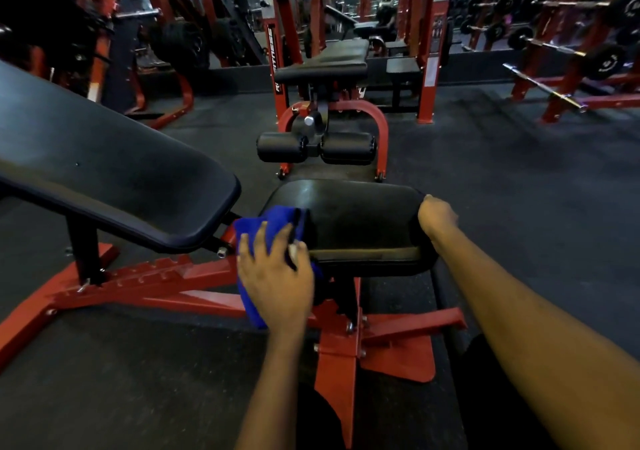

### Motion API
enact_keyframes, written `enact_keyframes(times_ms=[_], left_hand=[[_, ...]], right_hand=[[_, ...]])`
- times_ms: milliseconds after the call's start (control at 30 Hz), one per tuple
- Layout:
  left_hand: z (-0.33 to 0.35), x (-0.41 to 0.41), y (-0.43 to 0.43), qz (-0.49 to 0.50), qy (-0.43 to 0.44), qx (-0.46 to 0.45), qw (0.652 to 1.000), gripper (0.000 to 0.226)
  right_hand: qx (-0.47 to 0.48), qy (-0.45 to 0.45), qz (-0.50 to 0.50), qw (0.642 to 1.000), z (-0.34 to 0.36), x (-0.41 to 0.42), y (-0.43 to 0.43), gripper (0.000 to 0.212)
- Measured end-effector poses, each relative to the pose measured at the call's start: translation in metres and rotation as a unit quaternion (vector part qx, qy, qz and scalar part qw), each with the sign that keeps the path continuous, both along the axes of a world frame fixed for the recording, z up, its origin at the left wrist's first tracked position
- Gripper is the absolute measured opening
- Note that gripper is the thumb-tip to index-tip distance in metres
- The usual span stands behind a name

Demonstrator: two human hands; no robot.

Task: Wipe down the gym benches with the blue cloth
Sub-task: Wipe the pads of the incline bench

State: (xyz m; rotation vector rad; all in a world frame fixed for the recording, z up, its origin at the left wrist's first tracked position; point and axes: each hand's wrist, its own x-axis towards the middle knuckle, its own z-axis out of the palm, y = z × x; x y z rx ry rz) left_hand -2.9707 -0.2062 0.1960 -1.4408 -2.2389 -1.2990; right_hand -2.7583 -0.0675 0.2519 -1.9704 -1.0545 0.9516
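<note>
left hand [277, 276] lies with fingers spread, pressing the blue cloth [266, 221] onto the left edge of the seat pad [356, 221]; some of the cloth hangs below the palm. right hand [438, 216] curls round the pad's right edge. the cloth looks soft, light and floppy, best bunched under a flat palm. the pad probably gives a little.
</note>
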Motion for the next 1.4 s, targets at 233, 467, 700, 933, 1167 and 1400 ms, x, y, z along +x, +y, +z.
enact_keyframes(times_ms=[233,467,700,933,1167,1400], left_hand=[[0.047,-0.03,0.087,-0.107,0.035,-0.264,0.958,0.049],[0.059,-0.069,0.165,-0.173,-0.02,-0.365,0.915,0.056],[0.04,-0.045,0.056,-0.105,0.025,-0.293,0.95,0.055],[0.055,-0.078,0.151,-0.136,-0.031,-0.389,0.911,0.062],[0.069,-0.061,0.139,-0.128,-0.042,-0.371,0.919,0.048],[0.052,0.04,0.03,-0.109,0.126,-0.259,0.951,0.05]], right_hand=[[0.014,-0.015,0.011,1.0,-0.009,0.005,0.008,0.05],[0.015,0.013,0.013,1.0,-0.011,0.006,0.015,0.043],[0.027,-0.015,0.016,0.999,-0.013,0.004,0.011,0.046],[0.023,-0.054,0.034,0.998,-0.009,0.002,0.015,0.045],[0.023,-0.059,0.031,0.998,-0.011,0.001,0.015,0.046],[0.028,-0.067,0.037,0.997,-0.011,0.002,0.015,0.047]])
